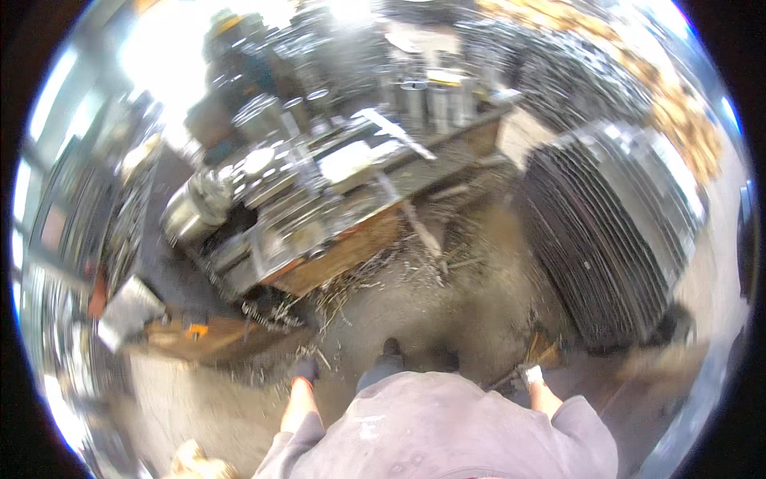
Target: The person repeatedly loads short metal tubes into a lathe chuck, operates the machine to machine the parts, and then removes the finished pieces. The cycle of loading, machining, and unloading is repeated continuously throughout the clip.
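Up ahead, a long metal lathe (295,215). Right of it, dark sheets (598,239) stand packed side by side — presumably to save space. Below it, curled shavings (343,294), likely lying where cutting drops them. On its near side, left hand (306,368) near shavings, right hand (531,374) nearer sheets; hands well apart — grip blurred, cannot tell.

A lathe (291,219) is standing ahead, metal shavings (347,294) are lying on the floor (215,399) along its near side, and stacked sheets (602,239) are standing rightward.
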`<state>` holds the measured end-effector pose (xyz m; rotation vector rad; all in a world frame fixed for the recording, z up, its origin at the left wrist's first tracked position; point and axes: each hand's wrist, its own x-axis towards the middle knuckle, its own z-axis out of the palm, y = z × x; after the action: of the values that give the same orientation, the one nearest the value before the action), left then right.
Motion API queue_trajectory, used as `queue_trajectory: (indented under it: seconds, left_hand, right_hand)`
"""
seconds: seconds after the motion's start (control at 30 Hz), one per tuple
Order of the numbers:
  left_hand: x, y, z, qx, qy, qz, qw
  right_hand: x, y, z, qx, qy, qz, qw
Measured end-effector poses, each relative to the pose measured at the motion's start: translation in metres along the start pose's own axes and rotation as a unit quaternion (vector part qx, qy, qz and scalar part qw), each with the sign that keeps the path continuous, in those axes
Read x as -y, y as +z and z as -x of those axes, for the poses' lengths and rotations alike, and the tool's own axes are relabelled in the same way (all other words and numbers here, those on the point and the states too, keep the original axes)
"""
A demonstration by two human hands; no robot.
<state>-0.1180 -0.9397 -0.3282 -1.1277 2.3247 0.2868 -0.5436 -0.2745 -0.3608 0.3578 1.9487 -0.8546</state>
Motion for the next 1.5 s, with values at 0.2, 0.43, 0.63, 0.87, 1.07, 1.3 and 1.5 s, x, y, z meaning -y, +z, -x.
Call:
queue_trajectory:
  seconds: [0.2, 0.43, 0.63, 0.87, 1.07, 1.3, 1.5]
  left_hand:
    - [0.118, -0.065, -0.002, -0.333, -0.366, 0.415, 0.764]
    - [0.182, -0.143, 0.005, -0.518, -0.452, 0.526, 0.501]
    - [0.208, -0.154, 0.006, -0.506, -0.438, 0.368, 0.645]
    - [0.253, -0.129, -0.013, -0.487, -0.215, 0.774, 0.342]
    - [0.211, -0.110, -0.016, -0.438, -0.176, 0.836, 0.279]
    - [0.059, 0.002, -0.040, -0.064, -0.230, 0.204, 0.950]
    - [-0.043, 0.047, 0.012, -0.010, -0.282, 0.478, 0.832]
  right_hand:
    - [0.120, 0.016, -0.049, -0.013, 0.033, 0.012, 0.999]
    - [0.244, 0.123, -0.015, 0.026, -0.138, 0.084, 0.987]
    - [0.384, 0.155, 0.036, -0.122, -0.350, 0.118, 0.921]
    - [0.618, 0.177, 0.143, -0.063, -0.526, 0.008, 0.848]
    - [0.788, 0.242, 0.254, 0.050, -0.692, 0.166, 0.701]
    - [0.930, 0.355, 0.282, 0.252, -0.675, 0.304, 0.624]
    - [0.997, 0.462, 0.244, 0.253, -0.523, 0.542, 0.607]
